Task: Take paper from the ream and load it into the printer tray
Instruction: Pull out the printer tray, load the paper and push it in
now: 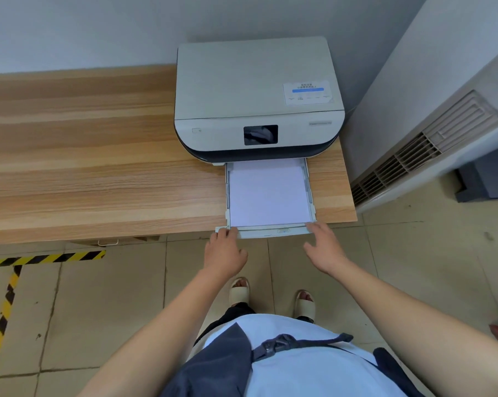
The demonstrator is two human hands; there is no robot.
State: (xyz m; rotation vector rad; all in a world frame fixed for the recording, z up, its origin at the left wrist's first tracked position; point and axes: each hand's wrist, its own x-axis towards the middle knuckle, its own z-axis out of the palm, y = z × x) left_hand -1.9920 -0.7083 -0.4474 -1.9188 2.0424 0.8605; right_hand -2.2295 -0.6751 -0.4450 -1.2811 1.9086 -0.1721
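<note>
A light grey printer (256, 98) with a dark screen stands at the right end of a wooden table (84, 156). Its paper tray (268, 232) is pulled out toward me, past the table's front edge. White paper (268, 193) lies flat inside the tray. My left hand (224, 250) has its fingers curled against the tray's front left corner. My right hand (325, 247) has spread fingers, and their tips touch the tray's front right corner. No ream is in view.
A grey unit with vent grilles (413, 156) stands close to the table's right side. Yellow-and-black tape (41, 257) marks the tiled floor at the left. My feet in sandals (270, 296) are just below the tray.
</note>
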